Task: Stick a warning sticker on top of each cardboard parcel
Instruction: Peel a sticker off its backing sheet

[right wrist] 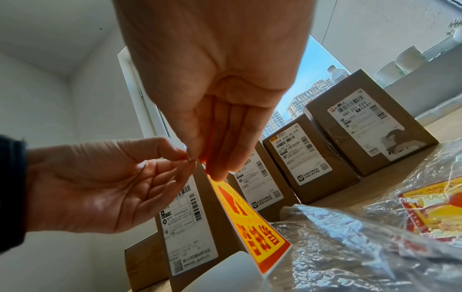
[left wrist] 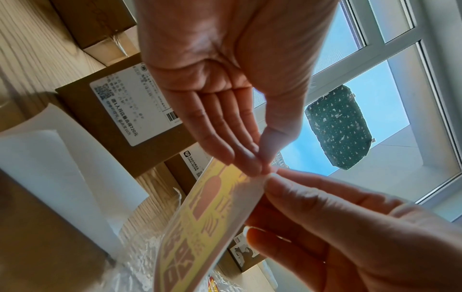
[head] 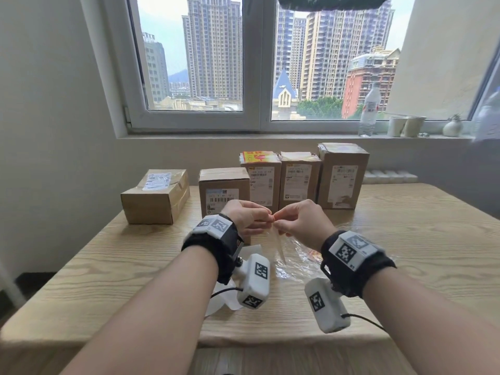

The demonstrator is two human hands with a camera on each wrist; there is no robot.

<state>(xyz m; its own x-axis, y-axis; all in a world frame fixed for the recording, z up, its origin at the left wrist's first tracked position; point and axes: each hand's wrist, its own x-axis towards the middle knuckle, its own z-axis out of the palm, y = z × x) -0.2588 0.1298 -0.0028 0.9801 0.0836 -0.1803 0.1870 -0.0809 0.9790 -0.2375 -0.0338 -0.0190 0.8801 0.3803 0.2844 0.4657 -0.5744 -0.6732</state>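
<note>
The warning sticker (right wrist: 250,215) hangs between my two hands above the middle of the surface (head: 94,266), its top corner caught where my fingertips meet and the rest dangling free toward the crinkled plastic wrap (head: 295,255) below. It is thin, light and floppy, a red-and-yellow printed sheet on pale backing, so I judge it will curl, crease or stick to itself if I let a peeled edge swing loose.

My left hand (head: 244,216) pinches that top corner between thumb and fingers, the other fingers loosely curled. My right hand (head: 303,220) pinches the same corner from the other side, fingers nearly straight and pressed together on the sheet. The corner is the right place to work: that is where the layers can be split, and afterwards I would hold only the very edges, keeping skin off the glue.

Along the far edge stand the cardboard parcels: a low one (head: 155,197) lying toward the far left corner, then four upright ones in a row. The third parcel (head: 261,180) already carries a sticker on top; the others' tops look bare. More stickers (right wrist: 435,209) lie in the wrap at my right.
</note>
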